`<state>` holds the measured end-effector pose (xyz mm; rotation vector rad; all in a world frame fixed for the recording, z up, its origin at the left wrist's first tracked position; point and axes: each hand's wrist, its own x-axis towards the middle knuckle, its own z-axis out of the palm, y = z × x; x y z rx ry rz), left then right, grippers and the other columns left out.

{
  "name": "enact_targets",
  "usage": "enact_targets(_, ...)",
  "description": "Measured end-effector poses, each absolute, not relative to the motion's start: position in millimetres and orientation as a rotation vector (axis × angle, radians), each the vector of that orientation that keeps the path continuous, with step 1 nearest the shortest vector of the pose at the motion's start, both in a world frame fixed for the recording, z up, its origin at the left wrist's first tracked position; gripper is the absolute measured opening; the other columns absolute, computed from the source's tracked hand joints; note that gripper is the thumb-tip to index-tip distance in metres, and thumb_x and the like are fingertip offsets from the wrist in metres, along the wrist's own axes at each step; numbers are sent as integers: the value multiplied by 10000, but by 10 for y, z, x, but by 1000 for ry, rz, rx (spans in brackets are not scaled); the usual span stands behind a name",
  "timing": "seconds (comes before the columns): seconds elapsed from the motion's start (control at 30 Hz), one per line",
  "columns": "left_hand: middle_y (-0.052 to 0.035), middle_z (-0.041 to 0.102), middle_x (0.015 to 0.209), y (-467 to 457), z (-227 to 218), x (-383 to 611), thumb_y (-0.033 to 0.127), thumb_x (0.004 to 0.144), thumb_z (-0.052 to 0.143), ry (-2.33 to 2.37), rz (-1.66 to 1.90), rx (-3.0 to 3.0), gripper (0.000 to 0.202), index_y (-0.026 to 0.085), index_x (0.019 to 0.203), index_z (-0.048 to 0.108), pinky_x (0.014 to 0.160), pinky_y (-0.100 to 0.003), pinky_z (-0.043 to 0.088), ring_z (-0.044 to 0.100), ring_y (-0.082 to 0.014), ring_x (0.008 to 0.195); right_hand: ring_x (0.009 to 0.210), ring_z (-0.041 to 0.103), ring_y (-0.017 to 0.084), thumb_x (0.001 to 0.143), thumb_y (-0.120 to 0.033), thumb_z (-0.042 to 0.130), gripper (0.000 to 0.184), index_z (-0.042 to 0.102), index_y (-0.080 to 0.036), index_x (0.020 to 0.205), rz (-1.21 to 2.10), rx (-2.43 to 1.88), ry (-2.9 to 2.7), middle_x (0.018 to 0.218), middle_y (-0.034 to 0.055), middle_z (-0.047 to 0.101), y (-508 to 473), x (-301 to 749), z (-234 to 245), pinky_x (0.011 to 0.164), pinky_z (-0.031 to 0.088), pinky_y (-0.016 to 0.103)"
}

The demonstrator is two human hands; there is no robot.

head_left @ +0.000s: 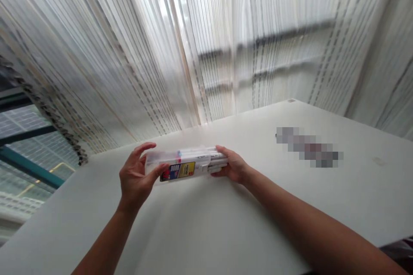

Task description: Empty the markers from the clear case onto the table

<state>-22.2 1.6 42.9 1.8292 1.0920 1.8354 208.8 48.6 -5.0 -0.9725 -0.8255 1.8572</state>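
Case [184, 164] of markers: clear plastic, prob light, stiff, slick. You hold it just above table [200, 232], mid-left. Left hand [137, 177] clamps one end, thumb on label; right hand [232, 165] wraps the other. Keep grip at ends. Far edge close behind; open room front and right, blurred item [308, 147] well apart.

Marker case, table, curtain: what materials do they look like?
Marker case: looks like clear, glossy plastic; the markers show through it, and a printed label sits on the front. Left hand and right hand grip its ends.
Table: smooth matte white, probably laminate.
Curtain: sheer striped fabric; daylight passes through.
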Motion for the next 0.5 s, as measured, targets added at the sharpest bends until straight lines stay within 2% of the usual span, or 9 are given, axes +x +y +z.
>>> enact_targets(0.2,-27,632,1007,6,157,-457,234,605,800,1204,1860,1636,440,193,998,605,708,-253,541,640,-180,839,553,560,137,845,-358,489,169,495,-189,846,1666,-1077,-891,639,-8,570,521,2145,-65,524,533,329)
enact_targets(0.4,-23,636,1014,-89,-97,-623,263,624,794,1305,1730,1606,420,199,997,613,753,-226,513,603,-175,918,554,541,136,824,-368,457,187,491,-185,842,1417,-1236,-1074,631,-20,523,529,2123,-88,526,508,302)
enact_targets(0.5,-25,643,1005,-142,-182,-705,288,619,796,1362,1690,1608,422,201,991,616,766,-232,510,600,-180,925,615,546,145,817,-373,443,229,533,-164,832,1202,-1339,-1218,663,0,545,565,2131,-116,582,480,277)
